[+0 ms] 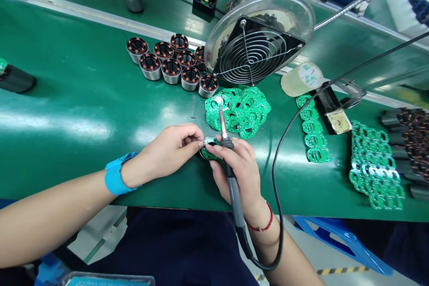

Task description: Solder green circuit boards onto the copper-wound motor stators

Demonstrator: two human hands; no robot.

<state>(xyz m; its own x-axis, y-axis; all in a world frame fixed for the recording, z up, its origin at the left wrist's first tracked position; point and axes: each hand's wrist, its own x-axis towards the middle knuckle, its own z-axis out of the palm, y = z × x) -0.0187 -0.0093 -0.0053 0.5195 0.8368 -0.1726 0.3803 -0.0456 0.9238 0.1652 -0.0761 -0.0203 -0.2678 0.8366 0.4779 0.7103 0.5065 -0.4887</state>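
My right hand [239, 165] grips a soldering iron [236, 199], its tip pointing away from me over a heap of green circuit boards [239, 111]. The thumb and fingers of that hand also touch a motor stator with a green ring board [208, 154] on top, near the table's front edge. My left hand [170, 149], with a blue wrist strap [117, 174], pinches at the left rim of this board. What lies between those fingertips is too small to make out. The lower part of the stator is mostly hidden by my hands.
Several stators with copper windings [170, 68] stand behind my hands. A fan with a wire guard [253, 51] hangs over the table. To the right are a tape roll [298, 79], a sponge holder [338, 120], board panels [373, 165] and more stators [414, 143]. The iron's cable [274, 178] loops at right.
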